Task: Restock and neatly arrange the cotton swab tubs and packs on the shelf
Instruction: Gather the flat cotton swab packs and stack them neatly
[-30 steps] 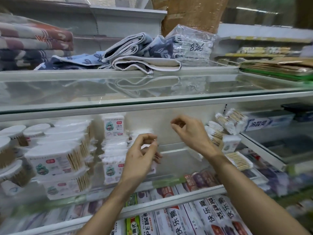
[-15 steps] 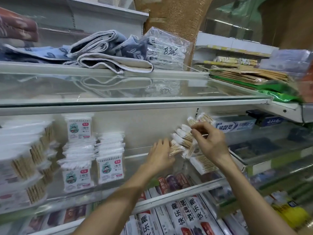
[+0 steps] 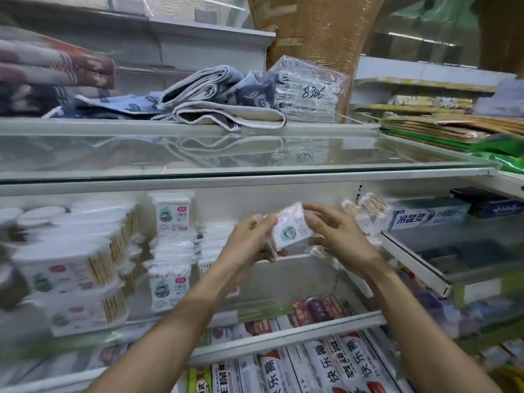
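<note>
A small cotton swab pack (image 3: pixel 290 226) with a cartoon label is held up in front of the middle shelf, tilted. My left hand (image 3: pixel 251 241) grips its left end and my right hand (image 3: pixel 338 234) pinches its right side. Stacked swab packs (image 3: pixel 170 251) stand in two columns left of the hands. Round and oblong swab tubs (image 3: pixel 76 262) pile up at the far left. Loose swab packs (image 3: pixel 368 212) lean in a heap by the shelf's right upright, behind my right hand.
A glass shelf (image 3: pixel 226 163) overhead carries folded towels (image 3: pixel 215 103) and a bagged bundle marked 8306 (image 3: pixel 312 92). Toothpaste boxes (image 3: pixel 428 215) lie on the right-hand shelf, and more toothpaste boxes (image 3: pixel 326 361) fill the shelf below. The front rail (image 3: pixel 283 333) runs under my forearms.
Both hands left the heap of packs at the right and came back toward the centre, now holding one swab pack between them. The view swung left.
</note>
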`<action>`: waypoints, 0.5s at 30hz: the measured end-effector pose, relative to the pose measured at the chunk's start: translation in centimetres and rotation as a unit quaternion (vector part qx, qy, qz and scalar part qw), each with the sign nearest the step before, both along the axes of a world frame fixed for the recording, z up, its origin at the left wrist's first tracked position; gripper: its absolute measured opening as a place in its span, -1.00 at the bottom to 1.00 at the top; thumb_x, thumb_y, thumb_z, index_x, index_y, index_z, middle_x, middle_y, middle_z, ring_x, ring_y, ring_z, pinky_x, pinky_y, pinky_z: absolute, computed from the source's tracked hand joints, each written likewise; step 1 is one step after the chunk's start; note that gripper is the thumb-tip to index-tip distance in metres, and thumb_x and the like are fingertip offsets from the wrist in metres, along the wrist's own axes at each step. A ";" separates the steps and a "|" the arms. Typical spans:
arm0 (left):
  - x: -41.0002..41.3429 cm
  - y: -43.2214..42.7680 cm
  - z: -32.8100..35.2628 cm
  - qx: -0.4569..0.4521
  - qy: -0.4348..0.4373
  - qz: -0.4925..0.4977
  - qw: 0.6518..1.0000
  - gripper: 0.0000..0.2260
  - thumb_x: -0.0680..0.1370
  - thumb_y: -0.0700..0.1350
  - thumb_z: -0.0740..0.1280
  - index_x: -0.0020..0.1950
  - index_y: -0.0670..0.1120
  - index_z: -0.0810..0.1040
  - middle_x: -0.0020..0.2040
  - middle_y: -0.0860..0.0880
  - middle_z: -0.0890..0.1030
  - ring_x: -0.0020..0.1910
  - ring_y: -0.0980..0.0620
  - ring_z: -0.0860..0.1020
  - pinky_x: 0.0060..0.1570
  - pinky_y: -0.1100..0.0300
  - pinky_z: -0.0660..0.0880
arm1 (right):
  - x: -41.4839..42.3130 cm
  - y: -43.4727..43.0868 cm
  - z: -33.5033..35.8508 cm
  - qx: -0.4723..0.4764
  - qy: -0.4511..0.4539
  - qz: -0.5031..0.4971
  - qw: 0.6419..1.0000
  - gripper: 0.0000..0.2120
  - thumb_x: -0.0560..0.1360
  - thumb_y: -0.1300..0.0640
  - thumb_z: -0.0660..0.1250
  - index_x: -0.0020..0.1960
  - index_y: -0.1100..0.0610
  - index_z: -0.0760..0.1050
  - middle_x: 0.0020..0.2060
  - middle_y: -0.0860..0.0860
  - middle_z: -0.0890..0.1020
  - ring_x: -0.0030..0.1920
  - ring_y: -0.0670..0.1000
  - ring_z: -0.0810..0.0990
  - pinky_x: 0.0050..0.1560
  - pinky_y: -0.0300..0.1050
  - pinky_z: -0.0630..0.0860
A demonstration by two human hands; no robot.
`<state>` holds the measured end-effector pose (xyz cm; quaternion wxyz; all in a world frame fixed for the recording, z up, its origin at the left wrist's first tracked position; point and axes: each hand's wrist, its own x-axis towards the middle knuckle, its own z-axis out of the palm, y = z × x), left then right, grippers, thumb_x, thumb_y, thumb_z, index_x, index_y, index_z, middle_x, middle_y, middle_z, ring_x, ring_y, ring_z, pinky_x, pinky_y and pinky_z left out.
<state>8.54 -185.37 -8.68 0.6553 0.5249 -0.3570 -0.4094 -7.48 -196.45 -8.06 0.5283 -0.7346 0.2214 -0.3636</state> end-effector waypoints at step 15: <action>3.7 4.2 2.7 -0.038 -0.208 0.080 0.974 -0.69 0.51 -0.10 0.48 0.23 -0.07 0.56 -0.16 0.02 0.68 -0.40 0.34 0.55 -0.33 0.52 0.42 | 4.5 3.4 -0.9 0.004 0.042 0.090 0.995 -0.80 0.54 0.15 0.42 0.15 0.13 0.61 -0.04 0.05 0.75 -0.02 0.06 0.73 0.04 -0.05 0.62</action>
